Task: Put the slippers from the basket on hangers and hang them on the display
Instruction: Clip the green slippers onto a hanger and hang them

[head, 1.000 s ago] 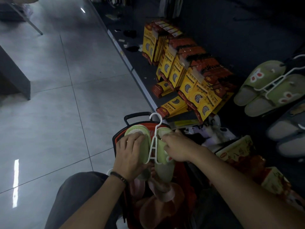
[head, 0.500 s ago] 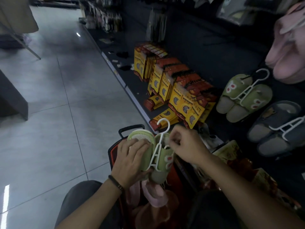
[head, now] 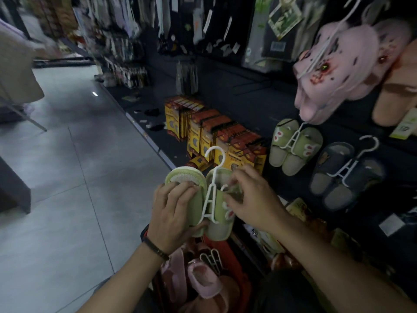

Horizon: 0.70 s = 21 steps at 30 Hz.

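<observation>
In the head view, the left hand [head: 173, 213] grips the left green slipper [head: 185, 178] and the right hand [head: 252, 199] pinches the right green slipper [head: 217, 230]. A white hanger [head: 211, 197] stands between them, above the red basket [head: 237, 263]. A matching pair [head: 293, 147] hangs on the display [head: 259, 105].

Pale grey floor tiles [head: 67, 177] run down a dim shop aisle, catching a small glint of light [head: 95, 94]. A dark low shelf [head: 135, 102] edges the floor, carrying yellow-and-orange boxes [head: 198, 129]. A dark cabinet corner [head: 13, 188] stands at left.

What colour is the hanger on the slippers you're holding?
White hanger, between the pale green slippers; seen in the head view.
</observation>
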Motion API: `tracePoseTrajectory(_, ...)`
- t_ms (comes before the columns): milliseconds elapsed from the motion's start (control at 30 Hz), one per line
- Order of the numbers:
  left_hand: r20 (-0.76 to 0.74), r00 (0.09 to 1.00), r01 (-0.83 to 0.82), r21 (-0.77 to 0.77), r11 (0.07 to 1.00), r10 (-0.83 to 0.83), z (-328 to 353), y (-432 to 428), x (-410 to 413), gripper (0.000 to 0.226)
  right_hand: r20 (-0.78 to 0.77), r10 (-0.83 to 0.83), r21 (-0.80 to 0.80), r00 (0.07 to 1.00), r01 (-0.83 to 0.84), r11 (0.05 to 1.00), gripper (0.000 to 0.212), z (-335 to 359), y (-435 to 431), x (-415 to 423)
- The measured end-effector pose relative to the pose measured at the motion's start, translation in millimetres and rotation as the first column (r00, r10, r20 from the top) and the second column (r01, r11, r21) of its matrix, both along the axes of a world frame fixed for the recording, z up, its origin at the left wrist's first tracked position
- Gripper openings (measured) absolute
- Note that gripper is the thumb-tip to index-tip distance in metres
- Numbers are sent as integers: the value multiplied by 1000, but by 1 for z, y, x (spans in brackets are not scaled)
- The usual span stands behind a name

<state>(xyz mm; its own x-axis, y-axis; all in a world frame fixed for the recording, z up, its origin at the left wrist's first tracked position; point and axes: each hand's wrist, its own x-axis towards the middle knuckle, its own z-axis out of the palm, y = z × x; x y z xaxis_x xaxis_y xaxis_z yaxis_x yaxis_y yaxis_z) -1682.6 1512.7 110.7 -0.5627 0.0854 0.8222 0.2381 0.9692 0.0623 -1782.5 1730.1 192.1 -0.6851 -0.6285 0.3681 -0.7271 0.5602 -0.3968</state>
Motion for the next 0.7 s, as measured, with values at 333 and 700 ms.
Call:
tracePoseTrajectory(333, -23, 999, -33, -80, 996, 31, 29, 10, -3, 94, 124, 11, 40, 992, -16, 999, 41, 12, 13, 18)
tracePoseTrajectory(700, 254, 898, -358, -60, 932, 361, 50, 39, -14, 90, 79, -14, 10, 997, 14, 1000, 51, 40, 20, 8)
